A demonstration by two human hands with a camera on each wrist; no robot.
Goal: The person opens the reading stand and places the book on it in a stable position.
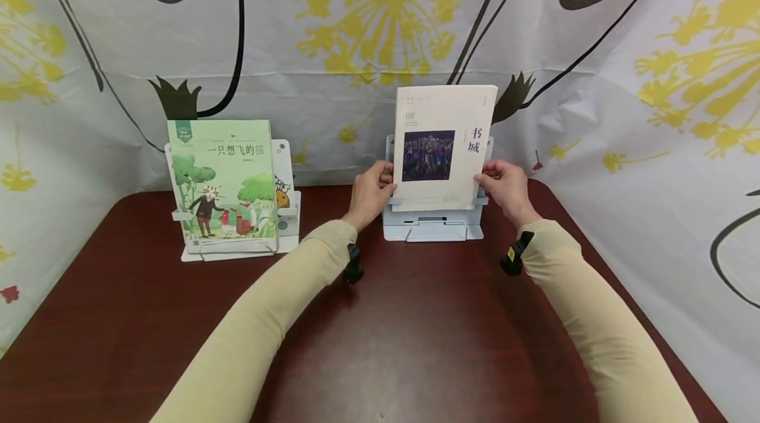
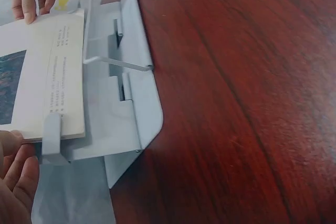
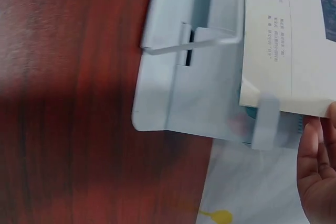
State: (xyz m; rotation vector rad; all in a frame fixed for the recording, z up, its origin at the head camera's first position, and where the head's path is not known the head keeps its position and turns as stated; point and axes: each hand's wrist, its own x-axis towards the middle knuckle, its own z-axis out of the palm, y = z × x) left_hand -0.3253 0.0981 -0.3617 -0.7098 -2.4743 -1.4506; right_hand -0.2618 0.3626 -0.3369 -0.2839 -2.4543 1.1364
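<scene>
A cream-white book [image 1: 429,193] with a dark square picture on its cover is held by both hands at its lower side edges. It leans in front of a pale metal book stand [image 1: 433,231], its bottom edge above the stand's wire ledge [image 2: 118,62]. My left hand [image 1: 371,197] pinches the left edge, thumb on the cover. On the opposite edge my right hand [image 1: 508,189] pinches it the same way. A side clip [image 2: 52,135] of the stand overlaps the book's lower left corner in the left wrist view. Another clip [image 3: 266,121] is near the lower right corner.
To the left, a green illustrated book [image 1: 225,179] stands on a second white book stand [image 1: 289,225]. The dark red wooden table [image 1: 380,330] runs back to a white curtain [image 1: 332,99] with yellow flower prints. Black cameras [image 1: 353,264] are worn on the wrists.
</scene>
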